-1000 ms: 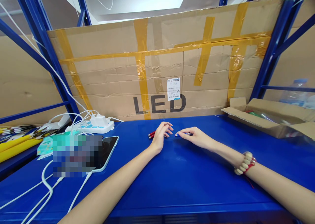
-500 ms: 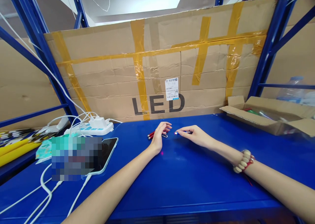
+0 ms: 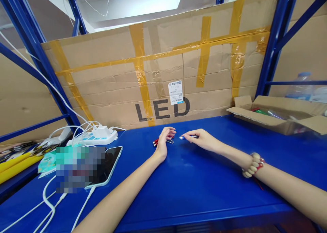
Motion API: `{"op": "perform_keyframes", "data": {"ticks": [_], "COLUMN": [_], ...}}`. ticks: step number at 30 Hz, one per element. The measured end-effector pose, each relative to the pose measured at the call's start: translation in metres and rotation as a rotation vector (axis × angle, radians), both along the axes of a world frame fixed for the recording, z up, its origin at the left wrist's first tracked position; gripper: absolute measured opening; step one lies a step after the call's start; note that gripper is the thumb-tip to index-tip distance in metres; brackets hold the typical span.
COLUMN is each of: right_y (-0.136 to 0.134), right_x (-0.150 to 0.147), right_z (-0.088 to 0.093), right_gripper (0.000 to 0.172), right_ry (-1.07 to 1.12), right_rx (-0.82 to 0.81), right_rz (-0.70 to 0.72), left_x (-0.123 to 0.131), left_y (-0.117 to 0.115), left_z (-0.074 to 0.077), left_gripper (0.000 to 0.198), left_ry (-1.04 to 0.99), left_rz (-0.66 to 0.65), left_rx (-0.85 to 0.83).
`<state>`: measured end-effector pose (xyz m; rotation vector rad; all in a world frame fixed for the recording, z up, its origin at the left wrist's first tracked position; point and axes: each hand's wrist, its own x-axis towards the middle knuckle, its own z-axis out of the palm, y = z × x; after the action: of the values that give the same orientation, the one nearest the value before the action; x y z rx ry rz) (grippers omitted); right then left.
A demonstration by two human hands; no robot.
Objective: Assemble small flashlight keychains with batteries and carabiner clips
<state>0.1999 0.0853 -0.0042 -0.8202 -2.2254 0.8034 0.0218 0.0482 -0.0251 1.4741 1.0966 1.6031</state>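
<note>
My right hand pinches a small blue laser pointer, a slim tube whose silver end sticks out to the left, just over the blue tabletop. To its left my left hand stands on its edge, its fingers loosely bent and apart, nothing gripped. Behind that hand lie slim red tubes with silver ends, partly hidden by it. A small silver clip shows on the palm side.
At left are a phone, white cables and a white power strip. An open cardboard box with several colored items stands at right. A large taped cardboard sheet closes off the back, between blue posts.
A pinkish-red light dot on the tabletop near my left wrist has disappeared. My right hand still pinches the laser pointer, and the view has shifted slightly.
</note>
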Motion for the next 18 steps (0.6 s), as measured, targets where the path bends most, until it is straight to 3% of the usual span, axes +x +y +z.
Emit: {"op": "perform_keyframes", "data": {"ticks": [9, 18], "right_y": [-0.0002, -0.0019], "right_x": [0.0, 0.0009], "right_z": [-0.0013, 0.0022], "right_gripper": [0.042, 0.041], "right_ry": [-0.031, -0.025], "right_rx": [-0.023, -0.008], "right_rz": [0.039, 0.04], "left_x": [0.0009, 0.0009], "left_y": [-0.0022, -0.0023], "left_z": [0.0039, 0.0035], "left_gripper": [0.031, 0.032], "left_ry": [-0.015, 0.012], "left_rz": [0.08, 0.055], "left_rx": [0.007, 0.019]}}
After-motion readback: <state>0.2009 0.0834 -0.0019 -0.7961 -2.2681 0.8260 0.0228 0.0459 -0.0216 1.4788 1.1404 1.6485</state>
